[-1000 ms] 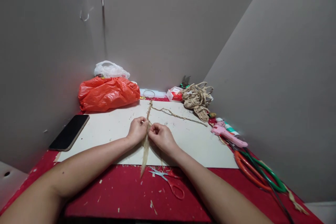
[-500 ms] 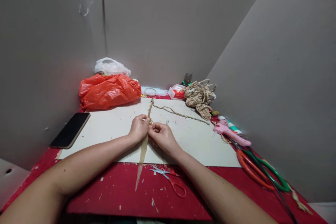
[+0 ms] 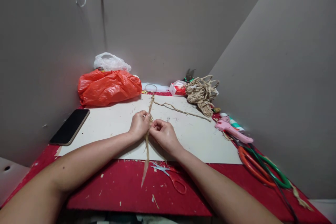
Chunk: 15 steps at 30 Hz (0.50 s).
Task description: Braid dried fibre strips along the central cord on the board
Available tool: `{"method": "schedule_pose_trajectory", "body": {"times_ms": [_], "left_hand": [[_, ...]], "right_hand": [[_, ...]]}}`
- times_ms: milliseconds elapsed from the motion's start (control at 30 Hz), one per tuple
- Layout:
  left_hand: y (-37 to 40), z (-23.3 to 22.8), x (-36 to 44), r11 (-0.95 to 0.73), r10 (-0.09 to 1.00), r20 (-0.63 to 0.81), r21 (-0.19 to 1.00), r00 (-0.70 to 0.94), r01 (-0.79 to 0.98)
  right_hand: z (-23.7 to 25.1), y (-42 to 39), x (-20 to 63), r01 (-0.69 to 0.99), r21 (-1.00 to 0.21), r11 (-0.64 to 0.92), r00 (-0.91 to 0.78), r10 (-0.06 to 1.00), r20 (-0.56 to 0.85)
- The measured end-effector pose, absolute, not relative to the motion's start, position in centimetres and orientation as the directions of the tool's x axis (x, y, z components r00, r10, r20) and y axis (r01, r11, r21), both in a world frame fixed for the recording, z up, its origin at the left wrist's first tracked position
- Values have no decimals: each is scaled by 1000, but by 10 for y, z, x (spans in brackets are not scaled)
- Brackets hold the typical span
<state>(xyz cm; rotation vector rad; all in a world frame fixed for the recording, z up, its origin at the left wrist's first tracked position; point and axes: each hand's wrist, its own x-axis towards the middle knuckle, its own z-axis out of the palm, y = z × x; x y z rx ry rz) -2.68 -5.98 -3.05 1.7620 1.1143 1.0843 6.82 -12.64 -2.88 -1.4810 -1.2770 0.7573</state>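
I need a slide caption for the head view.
Left hand and right hand meet at a tan fibre strip over a white board, scissors lying nearby.

The single head view looks forward and down from above the near edge of the desk (image 3: 115,192); it stands close, with forearms (image 3: 99,152) running up from below and hands (image 3: 139,125) near mid-frame; grey walls (image 3: 162,24) fill most of the upper half.

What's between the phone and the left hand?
Head view: the white board, dotted with small specks, spans the stretch between the phone and the left hand.
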Motion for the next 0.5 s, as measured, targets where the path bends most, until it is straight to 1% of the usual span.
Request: {"method": "schedule_pose_trajectory", "body": {"times_ms": [67,100,133,200,300,400,500], "left_hand": [[-60,-31,-26,-289,939,224,924,260,249],[-60,-31,-26,-269,942,207,936,264,229],[-60,-31,-26,-244,945,185,948,270,204],[-61,-33,-25,-187,950,139,970,281,154],[-59,-35,-24,-154,956,113,978,271,138],[-57,-39,-24,-172,960,130,973,248,154],[-55,-41,-23,-161,961,120,975,249,152]], "right_hand": [[-30,-125,71,332,-943,38,268,954,132],[-29,-124,73,294,-955,23,275,955,108],[-29,-123,75,233,-972,11,279,957,78],[-25,-122,80,58,-998,-3,269,963,12],[-16,-122,87,-175,-984,-14,251,966,-58],[-7,-123,94,-282,-959,-12,250,964,-86],[3,-122,104,-375,-926,-49,187,974,-127]]}}
